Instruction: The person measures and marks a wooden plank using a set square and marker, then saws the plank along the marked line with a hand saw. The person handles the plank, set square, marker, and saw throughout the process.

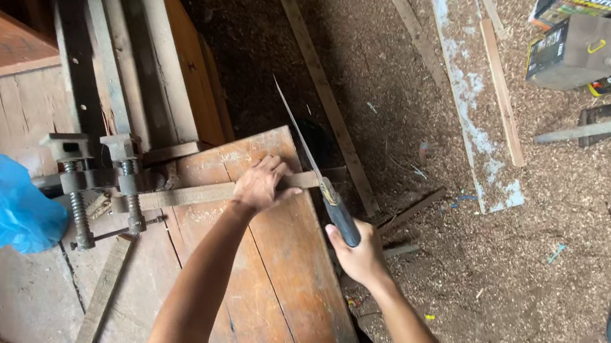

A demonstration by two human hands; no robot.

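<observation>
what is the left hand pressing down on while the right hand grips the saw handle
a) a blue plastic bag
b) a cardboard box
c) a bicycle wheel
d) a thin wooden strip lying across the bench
d: the left hand lies flat on the thin wooden strip that runs across the bench, while the right hand is closed round the dark handle of the saw, whose blade meets the strip's end.
</observation>
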